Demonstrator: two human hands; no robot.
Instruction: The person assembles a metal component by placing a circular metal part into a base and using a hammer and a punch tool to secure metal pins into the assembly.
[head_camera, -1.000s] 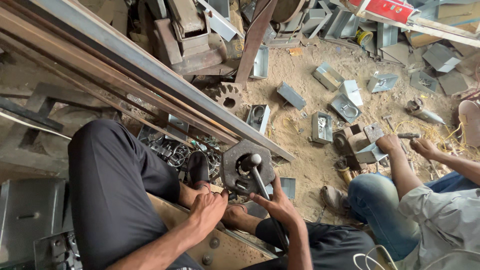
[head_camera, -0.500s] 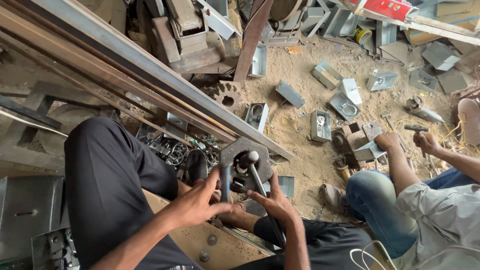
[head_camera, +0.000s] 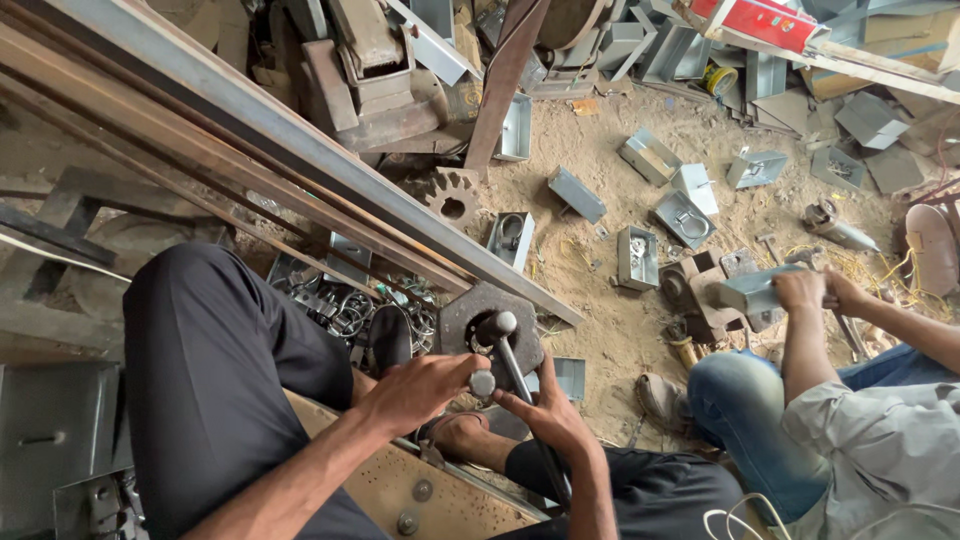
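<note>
Lever rod (head_camera: 512, 362) over hexagonal steel block (head_camera: 470, 312), left hand (head_camera: 420, 388) grip closed on its knob, right hand (head_camera: 545, 412) cupping the rod below

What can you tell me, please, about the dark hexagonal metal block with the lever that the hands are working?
The dark hexagonal metal block looks like rusty, worn steel with a round opening at its centre. A dark metal lever with a round knob rises from it and runs down toward the person. It sits between the knees, beside the long steel beam. The left hand closes around a second knob; the right hand touches the lever.
</note>
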